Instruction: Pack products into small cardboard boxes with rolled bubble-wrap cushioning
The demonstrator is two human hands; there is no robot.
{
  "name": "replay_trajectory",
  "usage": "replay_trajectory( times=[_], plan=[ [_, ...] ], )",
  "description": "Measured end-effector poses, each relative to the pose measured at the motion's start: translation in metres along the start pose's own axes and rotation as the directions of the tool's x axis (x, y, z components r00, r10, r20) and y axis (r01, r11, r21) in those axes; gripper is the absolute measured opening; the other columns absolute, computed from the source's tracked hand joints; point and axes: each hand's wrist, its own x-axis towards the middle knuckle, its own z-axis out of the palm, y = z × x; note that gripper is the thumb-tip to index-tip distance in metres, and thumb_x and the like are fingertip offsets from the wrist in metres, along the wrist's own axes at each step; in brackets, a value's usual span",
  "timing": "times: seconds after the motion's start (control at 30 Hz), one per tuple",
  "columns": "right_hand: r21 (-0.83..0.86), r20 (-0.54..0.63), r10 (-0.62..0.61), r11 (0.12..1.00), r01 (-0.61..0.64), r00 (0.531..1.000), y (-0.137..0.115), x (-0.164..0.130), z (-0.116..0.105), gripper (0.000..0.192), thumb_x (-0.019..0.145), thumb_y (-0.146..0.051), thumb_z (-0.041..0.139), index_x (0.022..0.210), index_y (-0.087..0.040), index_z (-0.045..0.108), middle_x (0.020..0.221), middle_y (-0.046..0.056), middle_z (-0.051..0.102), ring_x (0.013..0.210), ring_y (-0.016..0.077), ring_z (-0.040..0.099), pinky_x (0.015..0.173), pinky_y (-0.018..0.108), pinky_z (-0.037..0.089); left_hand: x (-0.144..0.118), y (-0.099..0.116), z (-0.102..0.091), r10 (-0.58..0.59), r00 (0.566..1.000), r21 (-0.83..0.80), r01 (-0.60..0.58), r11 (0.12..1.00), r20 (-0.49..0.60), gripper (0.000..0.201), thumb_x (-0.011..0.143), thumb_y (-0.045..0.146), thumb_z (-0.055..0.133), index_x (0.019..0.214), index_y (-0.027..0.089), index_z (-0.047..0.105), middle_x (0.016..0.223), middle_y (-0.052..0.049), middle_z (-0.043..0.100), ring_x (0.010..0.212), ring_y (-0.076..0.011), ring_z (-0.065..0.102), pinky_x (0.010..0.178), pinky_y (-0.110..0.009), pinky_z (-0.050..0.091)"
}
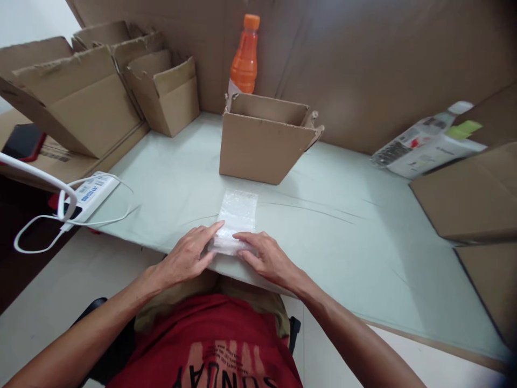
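A piece of clear bubble wrap (239, 211) lies on the pale green tabletop close to the front edge, its near end folded or rolled into a thicker bundle. My left hand (191, 252) grips the bundle's left end, forefinger on top and thumb at the near side. At the right end, my right hand (266, 254) holds it between thumb and fingers. Whether anything is inside the wrap, I cannot tell. Beyond the wrap stands an open cardboard box (258, 148).
An orange drink bottle (244, 59) rises behind the box. Several cut cardboard boxes (177, 97) stand at the left, near a phone (24, 141) and a white power strip (91, 196) with cables. On the right are a clear bottle (420, 134), a white packet (440, 153) and more cardboard (472, 194).
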Motion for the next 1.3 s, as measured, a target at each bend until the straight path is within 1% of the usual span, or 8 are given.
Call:
replay_trajectory(
  times=[0.2, 0.43, 0.6, 0.73, 0.87, 1.0, 1.13, 1.3],
  plan=[
    [-0.195, -0.395, -0.193, 0.973, 0.124, 0.898, -0.018, -0.028, -0.022, 0.022, 0.093, -0.017, 0.060, 0.114, -0.020, 0.062, 0.106, 0.009, 0.072, 0.097, 0.0223, 0.065, 0.084, 0.038, 0.046, 0.025, 0.010, 0.002, -0.324, 0.945, -0.105, 0.327, 0.939, 0.044, 0.056, 0.089, 0.028, 0.051, 0.143, 0.012, 0.048, 0.073, 0.002, 0.062, 0.066, -0.0156, 0.057, 0.066, -0.027, 0.047],
    [-0.442, -0.070, -0.219, 0.882, 0.167, 0.973, 0.001, -0.006, 0.007, 0.026, 0.096, -0.017, 0.052, 0.120, -0.015, 0.062, 0.123, 0.015, 0.068, 0.107, 0.0285, 0.059, 0.087, 0.044, 0.043, 0.032, -0.001, 0.013, -0.190, 0.963, 0.159, 0.221, 0.962, -0.193, 0.047, 0.092, 0.028, 0.053, 0.137, 0.013, 0.051, 0.104, -0.011, 0.069, 0.095, -0.0242, 0.064, 0.086, -0.039, 0.052],
    [-0.174, -0.068, -0.107, 0.980, 0.094, 0.992, 0.009, 0.002, -0.002, 0.027, 0.099, -0.017, 0.049, 0.121, -0.019, 0.063, 0.109, 0.009, 0.074, 0.095, 0.0230, 0.065, 0.086, 0.040, 0.045, 0.013, 0.004, 0.003, 0.117, 0.981, 0.167, -0.091, 0.982, -0.157, 0.053, 0.092, 0.026, 0.059, 0.143, 0.020, 0.044, 0.125, -0.013, 0.065, 0.117, -0.0275, 0.059, 0.103, -0.046, 0.046],
    [0.039, 0.028, -0.009, 0.999, 0.008, 1.000, 0.005, -0.009, -0.013, 0.027, 0.100, -0.025, 0.051, 0.125, -0.023, 0.062, 0.116, 0.006, 0.074, 0.098, 0.0205, 0.067, 0.086, 0.037, 0.050, 0.007, 0.013, -0.001, -0.095, 0.994, -0.045, 0.092, 0.995, -0.053, 0.051, 0.094, 0.022, 0.053, 0.144, 0.020, 0.042, 0.103, -0.006, 0.071, 0.095, -0.0199, 0.066, 0.088, -0.035, 0.054],
    [-0.220, -0.161, -0.058, 0.975, 0.021, 0.985, 0.001, -0.012, -0.013, 0.026, 0.099, -0.029, 0.053, 0.121, -0.019, 0.063, 0.123, 0.014, 0.068, 0.108, 0.0276, 0.062, 0.088, 0.043, 0.046, 0.032, 0.009, 0.007, -0.206, 0.977, 0.012, 0.207, 0.978, -0.046, 0.046, 0.093, 0.025, 0.052, 0.138, 0.014, 0.050, 0.104, -0.009, 0.071, 0.093, -0.0224, 0.066, 0.089, -0.040, 0.054],
    [-0.402, -0.033, -0.159, 0.906, 0.132, 0.987, -0.001, -0.006, -0.007, 0.033, 0.093, -0.029, 0.062, 0.123, -0.017, 0.061, 0.124, 0.016, 0.065, 0.105, 0.0304, 0.059, 0.088, 0.047, 0.044, 0.051, -0.002, 0.013, -0.205, 0.970, 0.172, 0.225, 0.959, -0.127, 0.037, 0.091, 0.023, 0.051, 0.127, 0.015, 0.059, 0.109, -0.013, 0.069, 0.103, -0.0273, 0.063, 0.095, -0.047, 0.050],
    [-0.319, -0.061, -0.118, 0.943, 0.092, 0.991, 0.014, 0.006, -0.001, 0.024, 0.094, -0.018, 0.056, 0.116, -0.018, 0.064, 0.113, 0.012, 0.071, 0.098, 0.0266, 0.062, 0.083, 0.043, 0.048, 0.038, -0.005, 0.011, -0.401, 0.890, -0.161, 0.372, 0.914, -0.218, 0.045, 0.094, 0.037, 0.053, 0.134, 0.016, 0.052, 0.117, -0.013, 0.064, 0.104, -0.0246, 0.063, 0.088, -0.042, 0.054],
    [0.037, -0.267, 0.041, 0.999, -0.032, 0.963, 0.021, 0.009, 0.003, 0.023, 0.093, -0.021, 0.056, 0.115, -0.020, 0.065, 0.113, 0.010, 0.072, 0.104, 0.0242, 0.065, 0.091, 0.042, 0.052, 0.022, 0.017, 0.026, -0.613, 0.789, -0.741, 0.396, 0.542, -0.026, 0.074, 0.089, 0.040, 0.058, 0.151, 0.013, 0.025, 0.136, -0.019, 0.058, 0.119, -0.0244, 0.063, 0.100, -0.040, 0.053]
  ],
)
